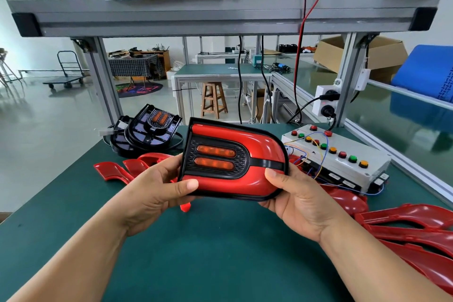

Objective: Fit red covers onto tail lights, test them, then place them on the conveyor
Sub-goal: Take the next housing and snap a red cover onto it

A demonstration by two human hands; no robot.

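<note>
Head view: left hand (157, 186) and right hand (294, 201) are gripping opposite ends of the covered tail light (232, 159), thumbs pressing its red cover (264, 141), likely seating it

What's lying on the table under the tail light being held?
Loose red covers on the green mat show left of the tail light; anything directly behind it is hidden.

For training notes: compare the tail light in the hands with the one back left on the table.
The black-framed tail light with glossy red cover is gripped by the left hand and right hand; the bare black tail light sits on the green mat, coverless. The held one's strips run sideways, the bare one's upright. Both have twin orange strips.
</note>
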